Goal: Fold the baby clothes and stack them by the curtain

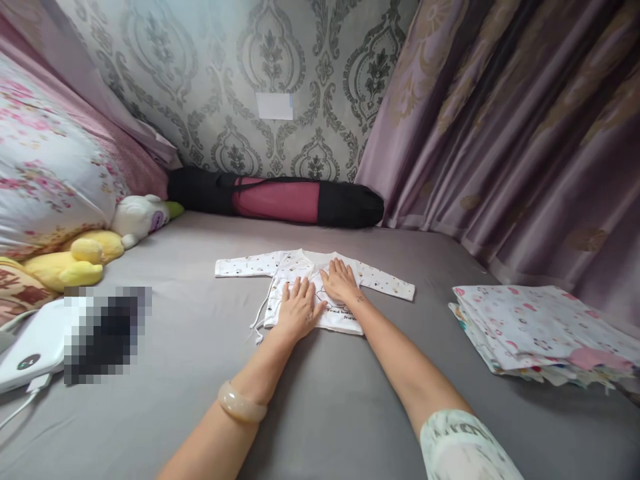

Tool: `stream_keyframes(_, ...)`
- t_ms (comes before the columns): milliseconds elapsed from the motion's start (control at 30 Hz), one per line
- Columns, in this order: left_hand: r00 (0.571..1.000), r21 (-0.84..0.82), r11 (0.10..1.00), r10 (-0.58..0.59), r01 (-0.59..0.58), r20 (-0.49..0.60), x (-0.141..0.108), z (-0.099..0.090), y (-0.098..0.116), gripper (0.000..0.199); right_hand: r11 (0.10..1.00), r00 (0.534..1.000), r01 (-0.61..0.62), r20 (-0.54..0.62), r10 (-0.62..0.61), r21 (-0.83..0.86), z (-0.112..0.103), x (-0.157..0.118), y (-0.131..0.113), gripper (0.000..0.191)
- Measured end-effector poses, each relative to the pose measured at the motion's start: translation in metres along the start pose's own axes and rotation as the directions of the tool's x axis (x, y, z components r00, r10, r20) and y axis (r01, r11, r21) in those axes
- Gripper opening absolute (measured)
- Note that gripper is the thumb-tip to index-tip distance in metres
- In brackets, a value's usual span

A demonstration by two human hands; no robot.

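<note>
A small white baby shirt (274, 303) with printed dots and lettering lies spread on the grey bed sheet, both sleeves stretched out sideways. White tie strings hang loose at its left side. My left hand (300, 310) rests flat on the lower left front of the shirt, fingers apart. Higher up, toward the right of the chest, my right hand (341, 283) lies flat on the fabric with its fingers stretched out. Part of the printed drawing and text is hidden under the hands.
A stack of folded printed cloths (540, 327) sits at the right. Along the wall lies a black and red long bag (277, 200). At the left are plush toys (143, 217), a floral pillow (50, 160) and a white power bank (37, 347) with cables. Curtains (465, 120) hang at right.
</note>
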State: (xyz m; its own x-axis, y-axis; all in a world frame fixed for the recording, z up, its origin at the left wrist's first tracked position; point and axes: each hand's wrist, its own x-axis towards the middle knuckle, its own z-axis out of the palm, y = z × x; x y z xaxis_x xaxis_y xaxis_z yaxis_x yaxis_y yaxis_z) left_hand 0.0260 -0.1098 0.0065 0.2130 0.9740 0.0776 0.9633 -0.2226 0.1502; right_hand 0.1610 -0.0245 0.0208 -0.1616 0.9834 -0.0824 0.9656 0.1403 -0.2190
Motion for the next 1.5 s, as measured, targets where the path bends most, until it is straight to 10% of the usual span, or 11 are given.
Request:
stream_keyframes(533,0.989,-0.206,0.978,0.009,0.021,0.147,0.002,-0.012,-0.003,0.069,0.994,0.995,-0.099,-0.027,0.100,0.045,0.007,0.029,0.000,0.073)
stream_keyframes(800,0.936,-0.520,0.815,-0.343,0.256,-0.078,0.012,-0.044,-0.077,0.037,0.982,0.989,0.148,0.000,-0.149,0.113,-0.001,-0.014,-0.043,0.065)
stream_keyframes(1000,0.896,-0.519,0.742,-0.426,0.425,0.124,-0.009,-0.051,-0.119,0.024,0.987,0.988,0.138,0.053,-0.143,0.080,0.019,-0.029,-0.061,0.069)
stream_keyframes(1500,0.835,-0.383,0.759,-0.378,0.527,0.399,-0.010,-0.067,-0.111,0.007,0.956,0.966,0.241,-0.133,-0.221,0.166,-0.005,-0.046,-0.073,0.054)
